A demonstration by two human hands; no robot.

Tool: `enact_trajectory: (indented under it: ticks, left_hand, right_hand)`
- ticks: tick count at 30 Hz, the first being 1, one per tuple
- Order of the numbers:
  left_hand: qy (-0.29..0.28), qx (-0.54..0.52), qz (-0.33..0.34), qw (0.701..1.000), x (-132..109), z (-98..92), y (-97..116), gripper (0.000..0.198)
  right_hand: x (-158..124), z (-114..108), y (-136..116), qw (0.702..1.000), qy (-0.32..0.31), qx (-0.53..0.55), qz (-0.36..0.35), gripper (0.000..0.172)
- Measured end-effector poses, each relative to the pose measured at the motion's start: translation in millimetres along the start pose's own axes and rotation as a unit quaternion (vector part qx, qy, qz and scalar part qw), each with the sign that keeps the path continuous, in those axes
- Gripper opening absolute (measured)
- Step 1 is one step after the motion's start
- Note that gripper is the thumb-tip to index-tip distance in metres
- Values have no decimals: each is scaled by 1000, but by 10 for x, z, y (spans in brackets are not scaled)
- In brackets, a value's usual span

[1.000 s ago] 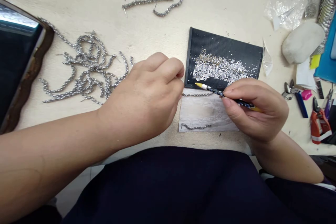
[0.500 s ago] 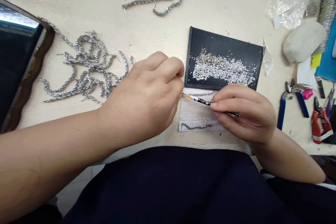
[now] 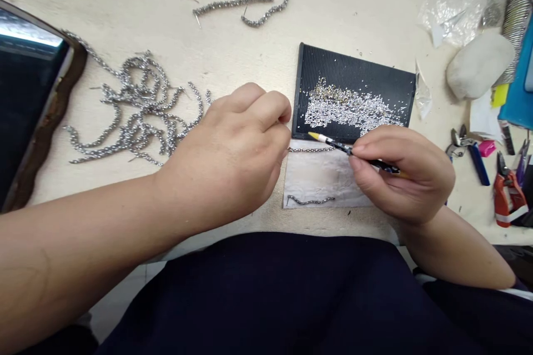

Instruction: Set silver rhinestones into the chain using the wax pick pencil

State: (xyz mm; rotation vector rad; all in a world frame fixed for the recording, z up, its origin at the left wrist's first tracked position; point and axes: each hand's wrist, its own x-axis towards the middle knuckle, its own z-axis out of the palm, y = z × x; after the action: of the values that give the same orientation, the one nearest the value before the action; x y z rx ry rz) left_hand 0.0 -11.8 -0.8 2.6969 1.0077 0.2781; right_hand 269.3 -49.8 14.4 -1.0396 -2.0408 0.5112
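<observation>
My left hand (image 3: 250,150) is closed in a pinch over the left edge of a white sheet (image 3: 316,175). A thin silver rhinestone strand (image 3: 312,150) runs rightward from its fingertips, which are mostly hidden. My right hand (image 3: 406,172) grips a picking pencil (image 3: 341,147) with a pale yellow tip and a dark patterned shaft. The pencil's tip is over the near edge of a black ribbed tray (image 3: 358,58), on which many small silver stones (image 3: 345,111) are spread. A short dark strand (image 3: 310,201) lies low on the sheet.
Left of my left hand lies a tangled pile of silver strands (image 3: 141,105), beside a dark-screened device (image 3: 29,94). Finished-looking strands (image 3: 233,3) lie at the back. On the right are a rounded white lump (image 3: 481,66), a plastic bag (image 3: 453,0), red-handled cutters (image 3: 508,194) and blue-handled pliers (image 3: 478,163).
My right hand has moved right and slightly up, taking the pencil tip away from my left fingertips to the tray's near edge. My left hand has stayed in place.
</observation>
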Motion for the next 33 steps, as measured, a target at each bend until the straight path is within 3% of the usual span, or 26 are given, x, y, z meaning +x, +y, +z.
enact_trajectory:
  ticks: [3,19,26,33]
  left_hand:
    - [20,5,0,1000,-13,6,-3,35]
    - [36,-17,0,999,-44,13,-16,35]
    - [26,-46,-11,999,-21,5,-6,34]
    - [38,-33,-6,999,-27,12,-7,33]
  right_hand:
    - [-3,8,-13,999,21,-22,20,25]
    - [2,-8,-6,999,7,-14,32,23]
    - [0,-50,-75,991,-70,65,97,15]
    - [-6,-21,-99,987,-71,76,124,12]
